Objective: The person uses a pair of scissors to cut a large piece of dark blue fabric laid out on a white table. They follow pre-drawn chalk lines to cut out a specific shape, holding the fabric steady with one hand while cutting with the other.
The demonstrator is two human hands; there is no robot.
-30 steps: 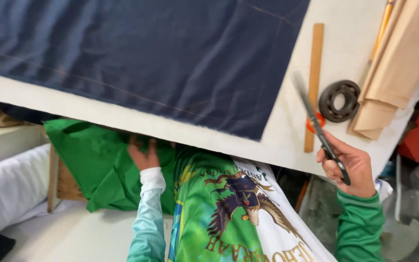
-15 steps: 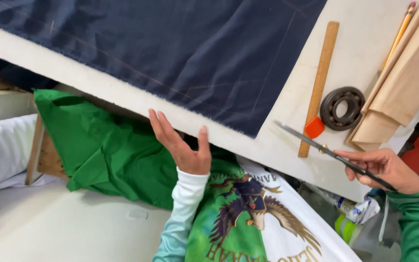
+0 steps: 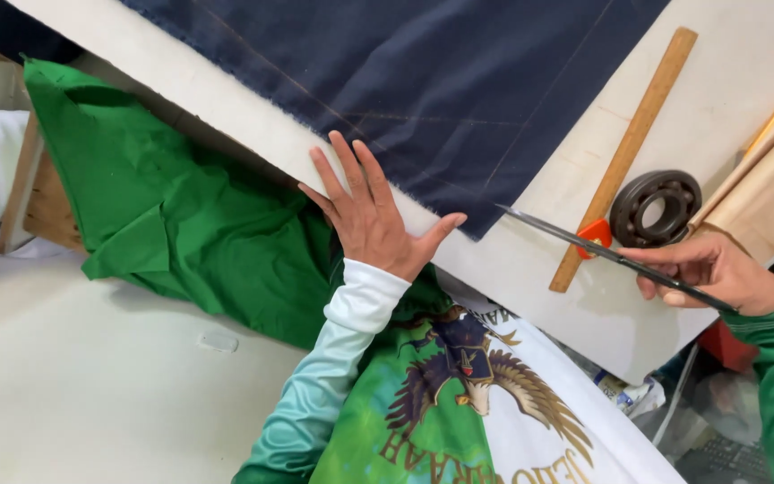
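While our left hand [image 3: 371, 215] lies flat, fingers spread and holding nothing, at the table's [image 3: 530, 287] near edge beside the navy cloth [image 3: 441, 81], our right hand [image 3: 714, 269] grips closed scissors [image 3: 584, 242]; cutting seems about to begin, calling for blades opened at the cloth's corner.

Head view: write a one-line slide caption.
Left hand flat at the navy fabric edge; right hand holds scissors beside a wooden ruler.
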